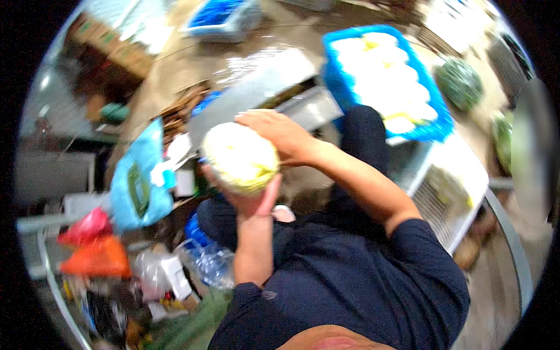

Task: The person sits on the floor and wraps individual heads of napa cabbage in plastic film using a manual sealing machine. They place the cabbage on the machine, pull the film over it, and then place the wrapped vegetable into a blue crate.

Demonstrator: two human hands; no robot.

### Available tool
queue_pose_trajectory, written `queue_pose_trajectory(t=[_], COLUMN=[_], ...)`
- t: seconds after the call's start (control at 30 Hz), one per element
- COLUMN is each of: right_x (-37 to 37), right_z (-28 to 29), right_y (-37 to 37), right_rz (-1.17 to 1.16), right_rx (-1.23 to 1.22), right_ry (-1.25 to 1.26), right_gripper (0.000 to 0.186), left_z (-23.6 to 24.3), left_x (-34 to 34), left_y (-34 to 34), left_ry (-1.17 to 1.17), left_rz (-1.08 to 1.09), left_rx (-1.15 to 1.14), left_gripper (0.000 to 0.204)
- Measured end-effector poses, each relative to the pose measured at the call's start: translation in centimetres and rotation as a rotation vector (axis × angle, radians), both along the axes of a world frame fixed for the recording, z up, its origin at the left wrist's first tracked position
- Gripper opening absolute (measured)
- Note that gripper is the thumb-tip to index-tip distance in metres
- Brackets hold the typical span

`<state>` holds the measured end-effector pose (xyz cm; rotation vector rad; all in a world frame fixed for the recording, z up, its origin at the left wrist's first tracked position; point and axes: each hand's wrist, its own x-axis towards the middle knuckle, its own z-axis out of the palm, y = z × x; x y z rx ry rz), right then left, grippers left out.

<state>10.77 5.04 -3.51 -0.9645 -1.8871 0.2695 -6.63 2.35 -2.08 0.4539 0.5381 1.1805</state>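
Between my two hands is a pale, yellow-white cabbage (239,156), held up in front of my body. My left hand (256,198) cups it from below, its fingers partly hidden behind the cabbage. Against its upper right side lies my right hand (279,135), with the fingers curved over the edge. Just beyond the cabbage stands a silver metal tray-like device (248,96) with a flat top. Crumpled clear plastic film (251,65) lies at its far side.
A blue-lined crate (341,79) full of pale cabbages stands at right, beside a white perforated crate (461,224). Farther right is a large round green vegetable (459,83). At left are a light-blue bag (125,186), an orange bag (96,256) and a metal rail (49,262).
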Motion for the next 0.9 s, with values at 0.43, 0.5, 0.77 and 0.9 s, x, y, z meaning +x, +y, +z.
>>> queue_pose_trajectory(t=[0.43,0.5,0.77,0.9], right_x=[8.4,10.6,27.3,32.6], right_z=[-0.6,-2.1,-14.5,-18.9], right_y=[-13.1,-16.7,-30.2,-33.5], right_rz=[0.048,0.020,-1.352,-1.629], right_rx=[-0.627,-0.671,-0.596,-0.892], right_ry=[1.104,1.403,0.940,0.939], right_gripper=[0.106,0.092,0.088,0.089], left_z=[0.5,0.8,-0.7,-0.4], left_x=[7.1,8.7,5.2,4.7], left_y=[-2.2,-1.9,0.7,1.3], left_ry=[0.505,0.580,0.766,0.824], left_rz=[-0.682,-0.569,-0.758,-0.780], left_rx=[0.298,0.453,0.382,0.370], left_gripper=[0.130,0.133,0.072,0.059])
